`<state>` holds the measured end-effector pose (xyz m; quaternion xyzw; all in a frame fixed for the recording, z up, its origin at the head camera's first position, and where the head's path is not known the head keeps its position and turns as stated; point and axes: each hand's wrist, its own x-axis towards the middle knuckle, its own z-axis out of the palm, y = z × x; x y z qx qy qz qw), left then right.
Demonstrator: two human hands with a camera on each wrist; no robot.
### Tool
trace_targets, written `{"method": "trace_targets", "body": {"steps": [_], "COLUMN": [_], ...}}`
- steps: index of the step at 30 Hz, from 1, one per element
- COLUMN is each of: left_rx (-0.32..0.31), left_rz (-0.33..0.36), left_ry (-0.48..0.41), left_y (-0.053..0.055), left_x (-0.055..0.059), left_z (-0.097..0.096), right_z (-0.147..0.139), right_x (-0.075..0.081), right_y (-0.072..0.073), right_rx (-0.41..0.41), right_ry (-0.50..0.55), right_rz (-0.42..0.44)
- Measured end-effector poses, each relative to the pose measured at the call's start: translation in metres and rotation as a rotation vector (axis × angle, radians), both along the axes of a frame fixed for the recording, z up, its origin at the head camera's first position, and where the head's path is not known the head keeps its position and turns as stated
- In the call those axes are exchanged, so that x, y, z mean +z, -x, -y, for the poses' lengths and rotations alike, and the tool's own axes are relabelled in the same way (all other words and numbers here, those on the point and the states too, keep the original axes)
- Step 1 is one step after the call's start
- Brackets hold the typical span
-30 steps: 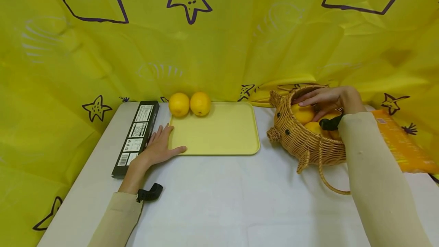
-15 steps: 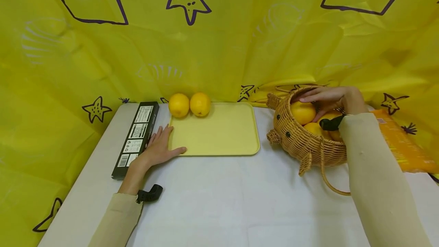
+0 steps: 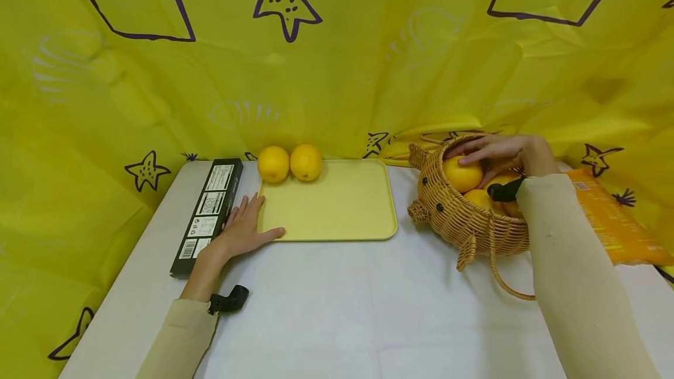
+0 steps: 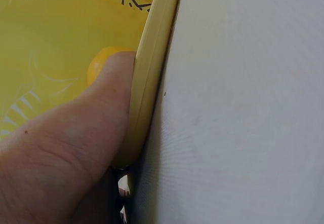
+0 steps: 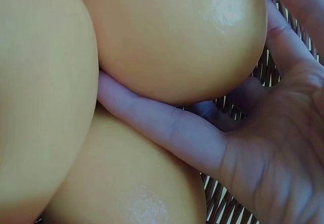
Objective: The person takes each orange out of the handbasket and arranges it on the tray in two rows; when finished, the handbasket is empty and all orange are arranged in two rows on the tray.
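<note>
My left hand (image 3: 242,233) rests at the left edge of a pale yellow tray (image 3: 337,206), fingers spread and straight. In the left wrist view, the thumb lies against the tray's rim (image 4: 152,67). Two oranges (image 3: 274,164) sit side by side at the tray's far left corner. My right hand (image 3: 497,152) is inside a pig-shaped wicker basket (image 3: 447,221) that holds several oranges. It grips one orange (image 3: 463,175) there; the right wrist view has the thumb along the underside of that orange (image 5: 177,36), pressed between it and neighbouring oranges. Some fingers are hidden behind the fruit.
A long black box (image 3: 207,215) with white labels lies left of the tray. Right of the basket is an orange packet (image 3: 616,218), partly behind the right sleeve. The basket's handle (image 3: 500,274) hangs onto the white table. A yellow curtain (image 3: 337,75) rises behind.
My right fingers have shifted a little lower over the orange in the basket. The basket has tilted very slightly. The left hand and the tray stay as they were.
</note>
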<state>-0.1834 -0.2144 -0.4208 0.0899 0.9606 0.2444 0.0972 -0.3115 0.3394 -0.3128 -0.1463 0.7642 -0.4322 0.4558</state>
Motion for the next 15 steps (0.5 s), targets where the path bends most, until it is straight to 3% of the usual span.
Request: {"method": "trace_targets", "body": {"steps": [6, 13, 15], "left_rx": [-0.003, 0.000, -0.002], "left_rz": [-0.006, -0.005, -0.003], "left_ry": [0.001, 0.004, 0.007], "left_y": [-0.0001, 0.0003, 0.0007], "left_x": [-0.0007, -0.0006, -0.0009], "left_z": [0.0003, 0.0009, 0.0009], "right_z": [0.0017, 0.0034, 0.0036], "right_x": [0.0007, 0.0033, 0.0030], "right_y": [-0.0014, -0.0007, -0.0005], "right_rx": [-0.024, -0.054, -0.060], "right_ry": [-0.037, -0.104, -0.110], "right_rz": [-0.035, 0.088, 0.087]}}
